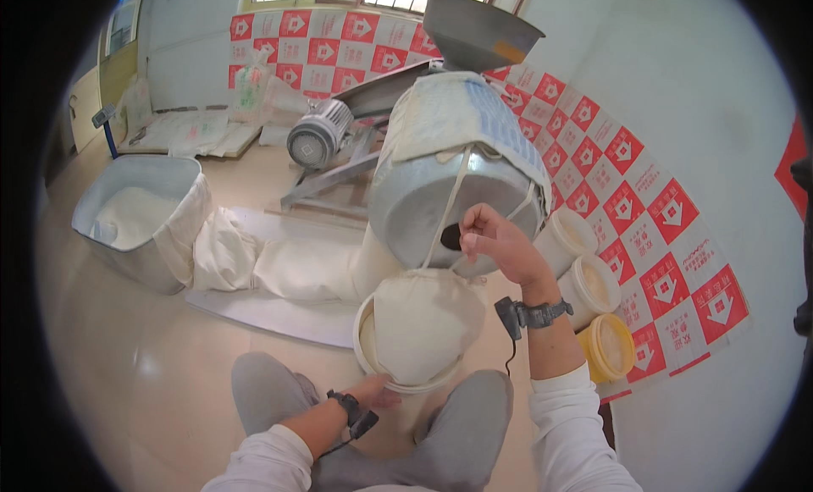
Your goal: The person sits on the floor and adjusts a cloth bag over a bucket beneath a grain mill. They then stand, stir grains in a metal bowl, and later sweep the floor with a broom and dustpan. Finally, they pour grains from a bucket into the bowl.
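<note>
Between my knees stands a white bucket (366, 353), with a cream cloth bag (423, 327) hanging into it from the machine's metal drum (421, 206). My left hand (373, 392) rests at the bucket's near rim, its fingers stretched along the side and partly hard to make out. Raised in front of the drum's dark round hole (450, 236), my right hand (498, 240) has its fingers curled in a pinch. Whatever it holds, if anything, is too small to tell. A pale cloth strap (449, 206) runs down the drum beside it.
A metal hopper (483, 35) and a motor (320, 135) belong to the machine. At left, a cloth sleeve (305, 270) leads to a grey tub (140, 211) of white powder. White buckets (595, 282) and a yellow bucket (608, 348) line the right wall.
</note>
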`<state>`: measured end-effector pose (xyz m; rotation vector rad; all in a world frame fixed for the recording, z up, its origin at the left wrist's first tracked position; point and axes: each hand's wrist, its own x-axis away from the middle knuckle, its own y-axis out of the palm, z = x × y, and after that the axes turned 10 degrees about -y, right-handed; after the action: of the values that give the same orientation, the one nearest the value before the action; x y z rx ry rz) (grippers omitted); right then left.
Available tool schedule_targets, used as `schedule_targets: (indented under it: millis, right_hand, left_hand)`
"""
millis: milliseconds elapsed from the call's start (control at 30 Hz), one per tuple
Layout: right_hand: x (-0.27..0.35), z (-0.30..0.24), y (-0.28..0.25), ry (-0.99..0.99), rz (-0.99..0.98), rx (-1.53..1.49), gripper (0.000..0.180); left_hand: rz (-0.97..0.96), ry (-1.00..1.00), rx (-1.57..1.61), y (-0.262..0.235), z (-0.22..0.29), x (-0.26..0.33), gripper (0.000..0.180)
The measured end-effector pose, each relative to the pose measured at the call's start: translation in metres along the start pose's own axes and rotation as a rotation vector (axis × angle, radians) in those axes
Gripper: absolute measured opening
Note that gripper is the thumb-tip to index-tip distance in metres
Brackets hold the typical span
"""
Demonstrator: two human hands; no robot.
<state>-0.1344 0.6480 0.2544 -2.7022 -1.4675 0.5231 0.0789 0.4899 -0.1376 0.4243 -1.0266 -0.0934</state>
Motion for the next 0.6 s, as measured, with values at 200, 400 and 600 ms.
schedule_targets:
  millis: [200,400,600]
  right_hand:
    - [0.066,0.021,-0.003,0.215,-0.008,0.093,0.019]
    - [0.129,0.089,-0.044,0.472,-0.087,0.850,0.033]
    - [0.159,0.223,-0.055,0.421,0.053,0.862,0.092]
  left_hand:
    - [-0.046,-0.225,-0.334,0.000,0.009,0.025,0.072]
    - [0.338,0.236,-1.391,-0.010,0.115,0.089,0.066]
    - [0.801,0.601,-1.196,-0.030,0.171,0.084,0.115]
